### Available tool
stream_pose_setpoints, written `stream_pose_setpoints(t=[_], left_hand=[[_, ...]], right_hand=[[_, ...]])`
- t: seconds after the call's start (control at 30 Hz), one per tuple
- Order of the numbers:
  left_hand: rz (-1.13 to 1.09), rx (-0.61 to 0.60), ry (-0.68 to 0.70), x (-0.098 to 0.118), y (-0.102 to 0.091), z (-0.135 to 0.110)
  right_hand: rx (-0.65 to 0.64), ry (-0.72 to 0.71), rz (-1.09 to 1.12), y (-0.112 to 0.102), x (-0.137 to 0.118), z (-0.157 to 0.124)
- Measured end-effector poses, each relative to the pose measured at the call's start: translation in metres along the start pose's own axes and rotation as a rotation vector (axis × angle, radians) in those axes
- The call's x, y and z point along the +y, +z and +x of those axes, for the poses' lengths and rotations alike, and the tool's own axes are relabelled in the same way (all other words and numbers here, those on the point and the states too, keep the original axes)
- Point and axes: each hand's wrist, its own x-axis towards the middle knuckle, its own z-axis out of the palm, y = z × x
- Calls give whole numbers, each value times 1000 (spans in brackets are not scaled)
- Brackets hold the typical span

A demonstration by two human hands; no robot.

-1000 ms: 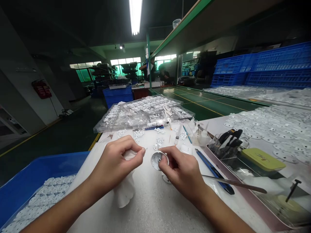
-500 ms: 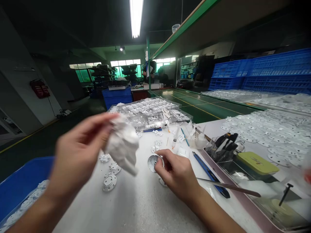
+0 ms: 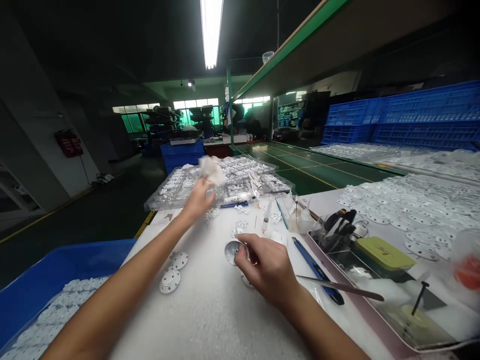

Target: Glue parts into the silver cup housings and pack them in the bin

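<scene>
My left hand (image 3: 198, 201) reaches out over the far part of the table, its fingers at a crumpled white cloth or tissue (image 3: 212, 170). Motion blurs both, and the fingertips are partly hidden. In my right hand (image 3: 264, 265) a small round white cup-shaped part (image 3: 231, 251) is pinched by the rim, hollow side facing me. Beneath that hand another white part (image 3: 246, 281) shows only in part. Left of it, round white discs with holes (image 3: 170, 281) lie on the white tabletop (image 3: 202, 320), partly behind my left forearm.
Clear trays of small white parts (image 3: 243, 165) are stacked at the back. A blue bin (image 3: 93, 250) of white parts stands at left. To the right lie a blue cutter (image 3: 317, 270), a metal blade-like tool (image 3: 341, 286) and a tool tray (image 3: 397, 332). A shelf hangs overhead.
My left hand has moved away from me and to the right with the white cloth, towards the stacked trays. The right hand keeps its pinch on the round part, almost unmoved.
</scene>
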Motion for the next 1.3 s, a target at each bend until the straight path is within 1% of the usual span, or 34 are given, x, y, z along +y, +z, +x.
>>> stream_pose_setpoints(t=[0.07, 0.1, 0.17, 0.2, 0.27, 0.33, 0.47, 0.53, 0.63, 0.7, 0.8, 0.87, 0.93, 1.03, 1.17, 1.3], left_hand=[[-15, -171, -16, -5, 7, -14], [-27, -251, -19, -6, 7, -21], [-53, -378, -17, -3, 2, -31], [-72, -421, -25, 1, -3, -35], [-106, -465, -47, 13, -13, -40], [-106, -478, -15, 29, -20, -47], [-32, -550, 254, 59, -24, -62], [-1, -533, 332, 68, -24, -67], [79, -479, 393, 71, -25, -69], [150, -445, 390, 69, -25, -69], [209, -350, 349, 66, -22, -75], [184, -269, 347, 67, -19, -83], [110, -219, 358, 70, -17, -91], [16, -217, 352, 75, -14, -99], [-54, -218, 292, 75, -10, -104], [-107, -154, 266, 71, -3, -107]], right_hand=[[0, 1, -20, -1, 1, 1], [-13, 0, -27, -1, 1, 1], [-56, -8, -34, 0, 0, 2], [-79, -13, -37, 0, -1, 2], [-126, -17, -50, 1, -2, 1], [-171, -9, -68, 3, -1, 0], [-235, 57, -104, 3, 2, 0], [-262, 93, -115, 3, 3, 0], [-290, 111, -108, 2, 4, 0], [-297, 113, -92, 2, 3, 0], [-304, 134, -42, 3, 2, 0], [-327, 167, 9, 3, 0, 0], [-356, 197, 60, 3, -3, 0], [-379, 219, 93, 4, -6, 0], [-384, 238, 74, 6, -9, -1], [-432, 278, 92, 6, -10, 0]])
